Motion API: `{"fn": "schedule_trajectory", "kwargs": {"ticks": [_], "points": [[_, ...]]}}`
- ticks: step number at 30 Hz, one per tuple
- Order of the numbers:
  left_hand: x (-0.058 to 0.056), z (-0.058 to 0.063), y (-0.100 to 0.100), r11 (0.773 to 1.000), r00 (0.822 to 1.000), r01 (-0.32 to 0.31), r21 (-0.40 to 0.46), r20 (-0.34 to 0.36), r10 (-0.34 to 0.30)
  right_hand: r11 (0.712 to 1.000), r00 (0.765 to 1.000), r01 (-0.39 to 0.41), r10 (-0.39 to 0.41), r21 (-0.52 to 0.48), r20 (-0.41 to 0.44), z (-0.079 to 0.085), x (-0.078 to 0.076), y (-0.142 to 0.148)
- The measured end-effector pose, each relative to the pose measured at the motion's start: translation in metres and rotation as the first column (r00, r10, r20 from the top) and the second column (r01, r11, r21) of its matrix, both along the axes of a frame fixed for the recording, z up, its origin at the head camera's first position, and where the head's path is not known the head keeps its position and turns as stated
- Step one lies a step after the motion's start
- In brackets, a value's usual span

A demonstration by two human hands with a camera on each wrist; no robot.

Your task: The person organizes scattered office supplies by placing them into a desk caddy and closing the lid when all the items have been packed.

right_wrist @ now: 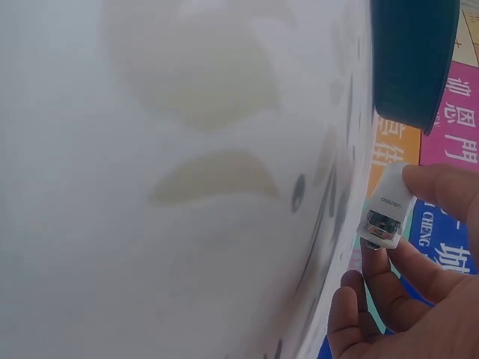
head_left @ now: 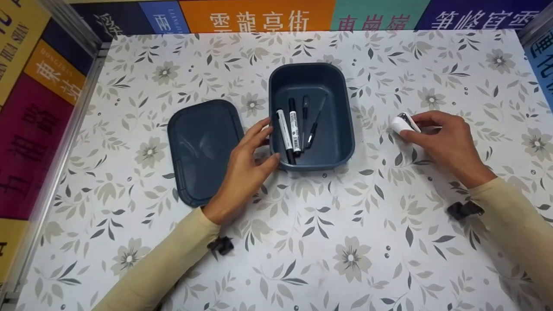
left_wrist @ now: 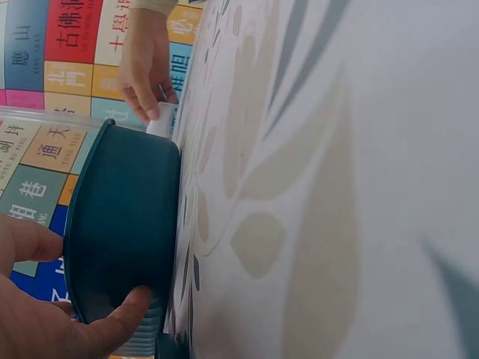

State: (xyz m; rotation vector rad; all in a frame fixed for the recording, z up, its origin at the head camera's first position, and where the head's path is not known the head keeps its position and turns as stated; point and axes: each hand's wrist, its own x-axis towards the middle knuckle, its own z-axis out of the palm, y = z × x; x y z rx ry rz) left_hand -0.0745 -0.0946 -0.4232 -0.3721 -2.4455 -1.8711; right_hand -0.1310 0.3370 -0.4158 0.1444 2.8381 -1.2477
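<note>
A dark blue rectangular box without its lid stands in the middle of the table, with several pens and markers lying inside it. The left hand rests against the box's near left corner, thumb and fingers spread along the outside. In the left wrist view, a thumb touches the box wall. To the right of the box, the right hand pinches a small white stapler between thumb and fingers, close to the tabletop. The stapler's metal end shows in the right wrist view.
The matching dark blue lid lies flat to the left of the box, partly beneath the left forearm. A white floral cover spreads over the table. Colourful panels with printed characters border the back and sides.
</note>
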Motion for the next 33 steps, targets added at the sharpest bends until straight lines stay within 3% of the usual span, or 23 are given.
{"fn": "schedule_trajectory", "kwargs": {"ticks": [13, 25, 33], "points": [[-0.001, 0.002, 0.001, 1.0, 1.0, 0.009, 0.025, 0.014, -0.01, 0.997, 1.0, -0.007, 0.007, -0.075, 0.005, 0.008, 0.001, -0.015], [0.0, 0.002, 0.001, 1.0, 1.0, 0.009, 0.017, 0.012, -0.01, 0.979, 0.999, -0.029, 0.022, -0.204, -0.038, 0.014, 0.005, -0.029], [0.0, 0.001, 0.0, 1.0, 1.0, 0.011, 0.025, 0.027, -0.011, 0.971, 0.998, -0.057, 0.047, -0.233, -0.052, 0.018, 0.006, -0.041]]}}
